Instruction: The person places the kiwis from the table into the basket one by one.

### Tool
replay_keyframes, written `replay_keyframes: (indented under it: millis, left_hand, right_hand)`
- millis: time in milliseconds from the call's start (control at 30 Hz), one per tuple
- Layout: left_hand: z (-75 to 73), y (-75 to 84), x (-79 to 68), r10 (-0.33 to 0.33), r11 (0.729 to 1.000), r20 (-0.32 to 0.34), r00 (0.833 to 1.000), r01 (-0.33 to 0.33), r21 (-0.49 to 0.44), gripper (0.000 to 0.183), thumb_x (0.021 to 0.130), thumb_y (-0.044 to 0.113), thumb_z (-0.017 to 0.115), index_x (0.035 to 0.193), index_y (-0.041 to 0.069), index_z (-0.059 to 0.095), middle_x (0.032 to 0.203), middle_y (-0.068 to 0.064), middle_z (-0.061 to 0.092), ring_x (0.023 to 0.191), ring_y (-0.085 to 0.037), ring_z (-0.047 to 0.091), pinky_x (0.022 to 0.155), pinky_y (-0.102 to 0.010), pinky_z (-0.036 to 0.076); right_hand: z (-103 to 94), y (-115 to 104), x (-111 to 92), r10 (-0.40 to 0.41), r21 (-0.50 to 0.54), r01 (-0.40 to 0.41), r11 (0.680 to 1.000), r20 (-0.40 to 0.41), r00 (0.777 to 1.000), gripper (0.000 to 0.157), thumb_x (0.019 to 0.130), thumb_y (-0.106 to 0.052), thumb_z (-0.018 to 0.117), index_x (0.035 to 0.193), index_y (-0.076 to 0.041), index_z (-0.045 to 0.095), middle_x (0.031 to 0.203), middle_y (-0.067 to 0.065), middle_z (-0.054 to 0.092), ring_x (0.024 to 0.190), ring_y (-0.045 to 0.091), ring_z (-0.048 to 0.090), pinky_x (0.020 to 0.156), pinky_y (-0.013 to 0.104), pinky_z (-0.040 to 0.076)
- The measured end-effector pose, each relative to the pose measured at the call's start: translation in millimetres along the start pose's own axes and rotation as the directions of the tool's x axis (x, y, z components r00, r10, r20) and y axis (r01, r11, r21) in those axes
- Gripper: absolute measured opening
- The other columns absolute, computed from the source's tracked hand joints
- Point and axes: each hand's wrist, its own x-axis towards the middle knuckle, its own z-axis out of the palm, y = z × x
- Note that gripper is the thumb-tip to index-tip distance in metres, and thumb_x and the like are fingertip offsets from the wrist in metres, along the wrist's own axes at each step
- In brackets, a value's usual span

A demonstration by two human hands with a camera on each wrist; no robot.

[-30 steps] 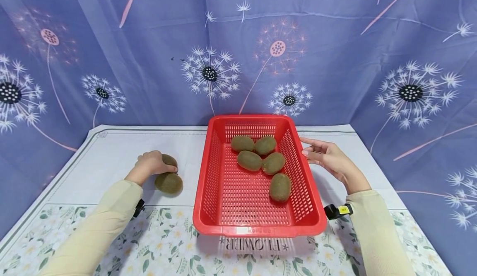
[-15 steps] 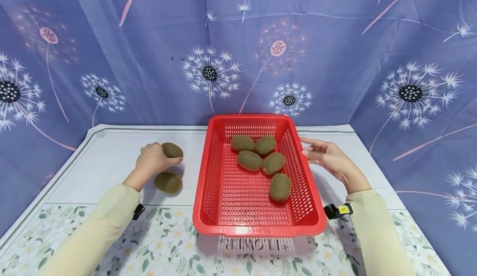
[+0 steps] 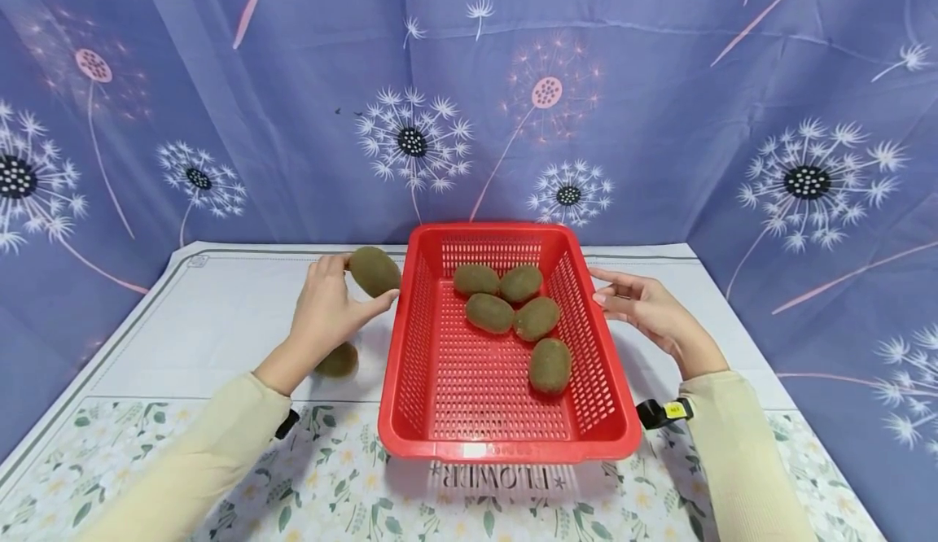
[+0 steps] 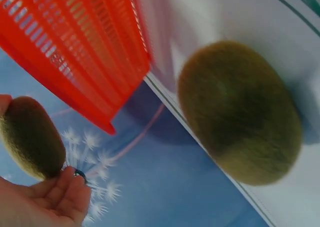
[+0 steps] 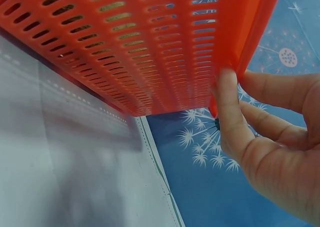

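Observation:
My left hand (image 3: 326, 310) pinches a brown kiwi (image 3: 374, 272) between thumb and fingers, raised beside the left rim of the red basket (image 3: 506, 451). In the left wrist view the held kiwi (image 4: 32, 137) shows at lower left. A second kiwi (image 3: 339, 360) lies on the table below my left wrist, partly covered by it. Several kiwis (image 3: 489, 314) rest inside the basket, mostly toward the back and right. At the basket's right side, my right hand (image 3: 652, 314) holds the rim, its thumb and index finger at the edge in the right wrist view.
A floral and white cloth (image 3: 330, 461) covers the table under the basket. Blue curtains (image 3: 308, 119) with dandelion prints enclose the back and sides. Dark straps with small devices sit at both wrists.
My left hand has lifted one kiwi off the table and carried it right and away from me to the basket's left rim. The right hand and basket have stayed in place.

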Motion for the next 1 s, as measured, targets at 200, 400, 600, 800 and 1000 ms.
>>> replay_keyframes:
  millis: [200, 400, 600, 800, 1000]
  left_hand:
    - [7.8, 18.7, -5.3, 0.262, 0.965, -0.005, 0.965, -0.262, -0.011, 0.076, 0.07, 0.043, 0.082, 0.123, -0.004, 0.053, 0.112, -0.019, 0.057, 0.105, -0.035, 0.05, 0.091, -0.052, 0.04]
    - [19.1, 28.9, -11.8, 0.394, 0.918, 0.089, 0.915, -0.396, -0.002, 0.075, 0.068, 0.047, 0.082, 0.119, -0.001, 0.055, 0.109, -0.013, 0.059, 0.1, -0.028, 0.053, 0.083, -0.046, 0.045]
    - [30.7, 40.4, -20.9, 0.455, 0.88, 0.248, 0.855, -0.475, 0.025, 0.075, 0.071, 0.056, 0.076, 0.12, 0.003, 0.055, 0.109, -0.007, 0.058, 0.1, -0.024, 0.052, 0.087, -0.043, 0.046]
    - [36.6, 51.4, -26.5, 0.461, 0.851, 0.378, 0.803, -0.52, 0.068, 0.075, 0.072, 0.062, 0.071, 0.119, 0.006, 0.057, 0.108, -0.005, 0.059, 0.099, -0.021, 0.052, 0.088, -0.039, 0.044]
    - [39.0, 62.8, -26.7, 0.441, 0.791, 0.535, 0.72, -0.594, 0.147, 0.078, 0.073, 0.066, 0.065, 0.12, 0.005, 0.057, 0.111, -0.007, 0.06, 0.102, -0.022, 0.053, 0.087, -0.039, 0.043]
  right_hand:
    - [0.3, 1, 0, 0.003, 0.007, -0.003, 1.0, -0.004, 1.0, 0.061, 0.094, -0.011, 0.061, 0.147, 0.001, 0.033, 0.1, 0.004, 0.061, 0.09, 0.011, 0.065, 0.084, 0.028, 0.053]
    - [1.5, 2, 1, -0.017, 0.023, 0.017, 1.0, 0.002, 1.0, 0.06, 0.094, -0.008, 0.061, 0.146, 0.005, 0.033, 0.101, 0.001, 0.062, 0.09, 0.01, 0.065, 0.083, 0.027, 0.053]
    - [1.0, 3, 1, -0.016, 0.012, 0.016, 1.0, 0.002, 1.0, 0.06, 0.094, -0.007, 0.06, 0.146, 0.005, 0.033, 0.099, 0.001, 0.062, 0.091, 0.009, 0.065, 0.083, 0.028, 0.053]
    - [0.5, 4, 1, -0.018, -0.001, 0.018, 1.0, 0.01, 1.0, 0.06, 0.094, -0.01, 0.061, 0.146, 0.003, 0.034, 0.102, 0.003, 0.06, 0.092, 0.01, 0.064, 0.084, 0.028, 0.053]
    - [0.0, 2, 1, -0.017, -0.003, 0.017, 1.0, 0.013, 1.0, 0.061, 0.094, -0.01, 0.061, 0.147, 0.003, 0.033, 0.108, -0.001, 0.063, 0.095, 0.01, 0.065, 0.086, 0.03, 0.053]
